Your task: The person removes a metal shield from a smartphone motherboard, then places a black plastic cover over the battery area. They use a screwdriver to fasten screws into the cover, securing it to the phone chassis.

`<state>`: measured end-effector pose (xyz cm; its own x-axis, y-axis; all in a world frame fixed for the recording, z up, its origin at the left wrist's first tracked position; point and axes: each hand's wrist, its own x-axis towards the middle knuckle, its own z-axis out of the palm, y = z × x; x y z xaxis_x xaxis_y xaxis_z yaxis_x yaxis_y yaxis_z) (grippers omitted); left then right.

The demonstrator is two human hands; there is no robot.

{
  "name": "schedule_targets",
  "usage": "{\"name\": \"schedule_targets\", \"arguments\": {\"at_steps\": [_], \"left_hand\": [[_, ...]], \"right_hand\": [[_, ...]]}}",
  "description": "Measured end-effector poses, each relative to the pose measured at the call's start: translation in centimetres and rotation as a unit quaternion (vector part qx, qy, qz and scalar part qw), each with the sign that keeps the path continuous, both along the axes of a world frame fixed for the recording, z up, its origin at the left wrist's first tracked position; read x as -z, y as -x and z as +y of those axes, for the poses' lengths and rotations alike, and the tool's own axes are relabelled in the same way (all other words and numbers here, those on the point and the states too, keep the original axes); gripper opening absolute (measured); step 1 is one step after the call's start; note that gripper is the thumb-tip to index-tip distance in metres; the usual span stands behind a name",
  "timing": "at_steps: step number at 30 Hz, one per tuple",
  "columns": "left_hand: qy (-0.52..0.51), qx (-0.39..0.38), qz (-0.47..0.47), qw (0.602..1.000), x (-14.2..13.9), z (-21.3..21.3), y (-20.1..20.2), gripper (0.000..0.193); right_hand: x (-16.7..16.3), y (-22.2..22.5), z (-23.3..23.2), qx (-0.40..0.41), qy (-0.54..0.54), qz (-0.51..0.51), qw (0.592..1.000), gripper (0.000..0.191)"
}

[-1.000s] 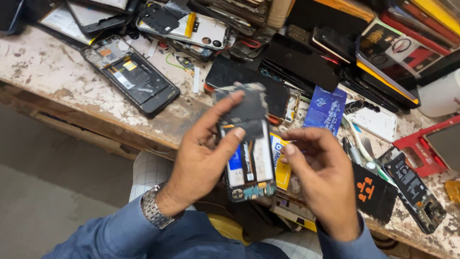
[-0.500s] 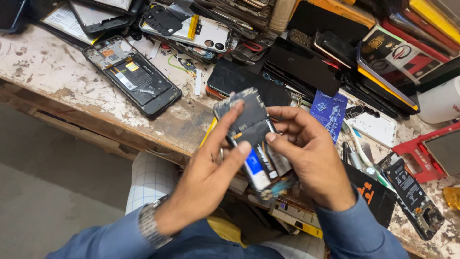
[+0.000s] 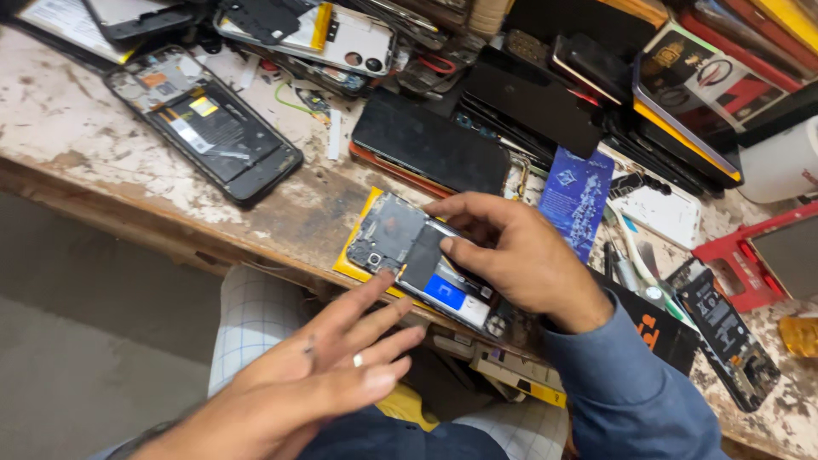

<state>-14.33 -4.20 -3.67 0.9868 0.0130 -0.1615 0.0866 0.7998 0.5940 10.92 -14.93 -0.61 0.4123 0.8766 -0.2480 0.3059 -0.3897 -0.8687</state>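
The right hand [image 3: 520, 260] holds an opened phone [image 3: 426, 264] with its back cover off, thumb on the near long edge and fingers curled over the far one. The phone sits at the front edge of the counter [image 3: 77, 145], lying over a yellow sheet [image 3: 362, 247] that pokes out beneath it. Its long axis runs on a slant: the camera end points up and to the left, away from the right hand, while the end with the blue sticker [image 3: 445, 292] lies down and to the right, closer to that wrist.

The left hand [image 3: 332, 375] is empty, its fingers spread flat and wide, a ring on one of them. It floats just below the phone, fingertips pointing up toward the camera end, close but apart from it as far as can be seen. So the right hand has the phone; the left is the near free hand, on the side of the exposed lower-left edge.

Beyond the right hand, farther up the counter, lie a dark phone face-down [image 3: 430, 145] and a blue card [image 3: 575, 200]. Well off to the upper left of both hands is another opened phone [image 3: 204, 123] showing its battery.
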Motion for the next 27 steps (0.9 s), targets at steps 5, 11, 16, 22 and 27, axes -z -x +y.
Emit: {"name": "schedule_targets", "arguments": {"at_steps": [5,11,16,22,27], "left_hand": [[-0.247,-0.051,-0.065,0.965,-0.1,0.7,0.7,0.070],[-0.591,-0.219,-0.057,0.774,-0.7,1.0,-2.1,0.035],[-0.714,-0.243,-0.148,0.640,-1.2,1.1,-4.7,0.025],[-0.815,-0.162,-0.221,0.510,-0.9,0.2,-7.7,0.037],[-0.831,-0.141,-0.226,0.488,-0.1,-0.2,-8.3,0.040]], "right_hand": [[-0.1,0.2,-0.3,-0.072,-0.096,-0.252,0.960,0.031],[-0.6,1.1,-1.7,0.035,-0.108,-0.251,0.961,0.030],[-3.5,0.1,-6.9,0.160,-0.106,-0.300,0.935,0.022],[-1.0,2.7,-9.7,0.039,-0.089,-0.443,0.891,0.034],[-0.1,3.9,-8.5,0.022,-0.075,-0.471,0.879,0.036]]}}
